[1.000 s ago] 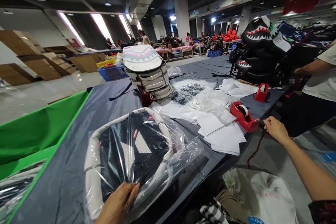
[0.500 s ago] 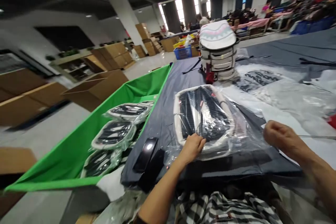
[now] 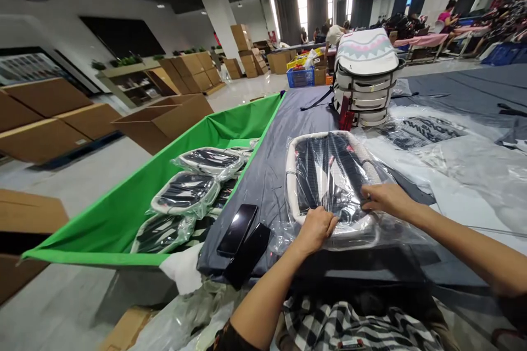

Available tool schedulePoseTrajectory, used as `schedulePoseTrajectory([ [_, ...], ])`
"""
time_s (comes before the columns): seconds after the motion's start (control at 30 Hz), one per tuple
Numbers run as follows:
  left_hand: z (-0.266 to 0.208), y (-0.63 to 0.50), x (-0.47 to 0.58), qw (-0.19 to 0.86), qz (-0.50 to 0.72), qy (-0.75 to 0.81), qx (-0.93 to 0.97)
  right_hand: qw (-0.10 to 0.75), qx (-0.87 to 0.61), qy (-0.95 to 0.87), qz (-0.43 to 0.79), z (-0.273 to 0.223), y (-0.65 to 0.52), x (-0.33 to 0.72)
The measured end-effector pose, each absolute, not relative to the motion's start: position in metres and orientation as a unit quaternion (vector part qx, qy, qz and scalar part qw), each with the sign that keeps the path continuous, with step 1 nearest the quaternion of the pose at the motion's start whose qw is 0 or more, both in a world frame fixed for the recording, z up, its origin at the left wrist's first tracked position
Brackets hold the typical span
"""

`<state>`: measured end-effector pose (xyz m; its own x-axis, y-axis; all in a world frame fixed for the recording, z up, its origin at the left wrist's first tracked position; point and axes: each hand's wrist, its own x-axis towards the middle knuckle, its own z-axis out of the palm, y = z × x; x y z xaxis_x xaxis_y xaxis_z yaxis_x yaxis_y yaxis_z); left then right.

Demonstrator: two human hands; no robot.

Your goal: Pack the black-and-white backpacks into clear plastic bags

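- So the wrapped bag is lying flat on the bench; the left hand hides a bit of its 6 o'clock edge.
- Left fingers are closed on a pinch of its plastic, creases fanning toward 12.
- Right hand is at the bag's 4 o'clock, fingers curled in, can't tell if they've actually caught any plastic.
- White backpack stands around 1 o'clock.
- Green bin at 9 o'clock, its other wrapped bags partly hidden by the bench edge.
- Lettering at 2 o'clock's too blurry to read.
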<state>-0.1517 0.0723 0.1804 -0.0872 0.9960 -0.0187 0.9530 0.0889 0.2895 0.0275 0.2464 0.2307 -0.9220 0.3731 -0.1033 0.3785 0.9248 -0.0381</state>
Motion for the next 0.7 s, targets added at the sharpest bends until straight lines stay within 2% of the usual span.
schedulePoseTrajectory([
  [0.13, 0.180, 0.074, -0.151, 0.112, 0.114, 0.726, 0.669, -0.109, -0.009, 0.993, 0.030, 0.195, 0.228, 0.070],
  [0.2, 0.183, 0.072, -0.150, 0.115, 0.116, 0.724, 0.670, -0.135, -0.061, 0.987, 0.069, 0.174, 0.220, 0.082],
  [0.4, 0.198, 0.032, -0.163, 0.112, 0.206, 0.688, 0.687, -0.138, -0.063, 0.985, 0.082, 0.145, 0.225, 0.088],
  [0.53, 0.194, 0.002, -0.185, 0.090, 0.233, 0.738, 0.626, -0.154, -0.074, 0.984, 0.059, 0.139, 0.231, 0.085],
  [0.63, 0.190, 0.000, -0.194, 0.107, 0.233, 0.781, 0.569, -0.143, -0.058, 0.988, -0.005, 0.146, 0.228, 0.078],
  [0.7, 0.191, 0.006, -0.195, 0.130, 0.219, 0.801, 0.542, -0.123, -0.023, 0.987, -0.106, 0.159, 0.223, 0.077],
])
